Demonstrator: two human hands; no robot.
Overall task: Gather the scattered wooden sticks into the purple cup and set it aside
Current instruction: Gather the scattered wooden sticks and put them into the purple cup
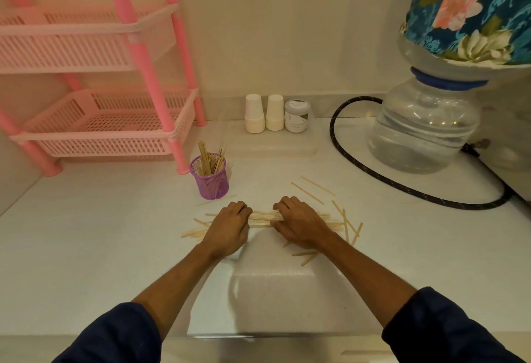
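A purple mesh cup (211,181) stands upright on the white counter with several wooden sticks standing in it. In front of it lies a pile of wooden sticks (263,219). My left hand (230,226) and my right hand (298,223) rest palm down on that pile, fingers curled over a bundle that runs between them. More loose sticks (311,188) lie scattered to the right, and a few (306,256) lie near my right wrist. Sticks under the palms are hidden.
A pink plastic rack (94,121) stands at the back left. Two stacks of white paper cups (264,115) and a small jar (297,117) line the back wall. A water bottle on a dispenser (425,132) and a black cable (402,187) occupy the right.
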